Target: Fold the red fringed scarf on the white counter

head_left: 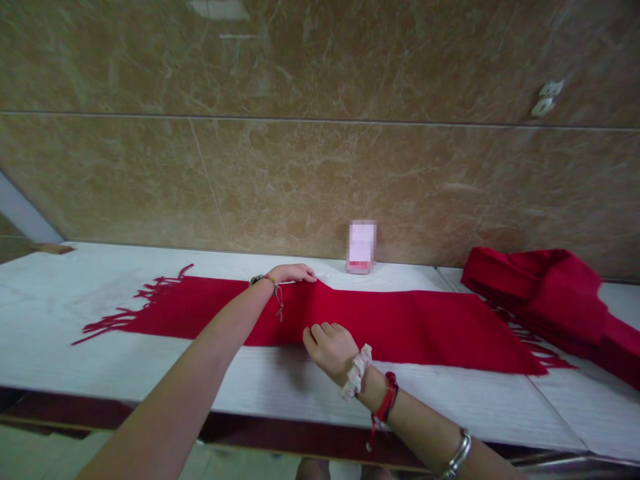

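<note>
A long red scarf with a fringe at its left end lies flat along a white table. My left hand reaches over it and pinches the scarf's far edge near the middle. My right hand rests at the scarf's near edge, fingers curled and gripping the cloth. Both wrists carry bracelets and a hair tie.
More red scarves lie heaped at the right end of the table, against the brown marble wall. A small pink upright box or phone leans on the wall just behind the flat scarf. The table's front edge runs below my arms.
</note>
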A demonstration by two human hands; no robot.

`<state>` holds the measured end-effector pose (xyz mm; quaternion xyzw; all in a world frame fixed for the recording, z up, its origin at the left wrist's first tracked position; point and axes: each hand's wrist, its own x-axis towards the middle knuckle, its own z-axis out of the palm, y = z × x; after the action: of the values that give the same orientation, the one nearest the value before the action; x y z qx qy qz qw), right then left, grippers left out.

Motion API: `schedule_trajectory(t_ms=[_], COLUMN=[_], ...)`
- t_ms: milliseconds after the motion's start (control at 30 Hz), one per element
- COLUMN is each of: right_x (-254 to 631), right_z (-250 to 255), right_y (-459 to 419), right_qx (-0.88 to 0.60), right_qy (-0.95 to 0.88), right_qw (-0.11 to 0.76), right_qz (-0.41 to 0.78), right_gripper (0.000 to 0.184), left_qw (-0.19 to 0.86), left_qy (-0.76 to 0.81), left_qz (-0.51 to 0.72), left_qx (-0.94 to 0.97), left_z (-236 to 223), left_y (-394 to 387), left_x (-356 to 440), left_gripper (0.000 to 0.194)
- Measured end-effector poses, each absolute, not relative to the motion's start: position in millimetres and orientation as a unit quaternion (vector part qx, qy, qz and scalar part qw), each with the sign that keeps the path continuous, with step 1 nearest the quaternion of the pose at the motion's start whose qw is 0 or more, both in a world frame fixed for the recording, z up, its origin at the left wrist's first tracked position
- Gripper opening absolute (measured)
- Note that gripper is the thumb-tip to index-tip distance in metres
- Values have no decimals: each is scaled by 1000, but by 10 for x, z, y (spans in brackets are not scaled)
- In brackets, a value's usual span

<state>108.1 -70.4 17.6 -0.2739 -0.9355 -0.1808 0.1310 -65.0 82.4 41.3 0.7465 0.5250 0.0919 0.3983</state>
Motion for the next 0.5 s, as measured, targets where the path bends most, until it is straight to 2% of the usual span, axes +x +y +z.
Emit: schedule_trajectory(t_ms=[233, 500], right_x=[1616, 2726], right_z=[603, 1026], right_y=[-777, -876], right_qx=[-300, -425], right_qy=[-900, -834], right_qw=[181, 243], right_qz=[-258, -256], right_gripper=[18, 31], left_qw=[447, 502], left_qy=[481, 372], left_qz=[182, 271], left_qx=[732, 733], left_z=[727, 1345], left_y=[830, 1037], left_x=[-290, 984], left_gripper=[21, 18])
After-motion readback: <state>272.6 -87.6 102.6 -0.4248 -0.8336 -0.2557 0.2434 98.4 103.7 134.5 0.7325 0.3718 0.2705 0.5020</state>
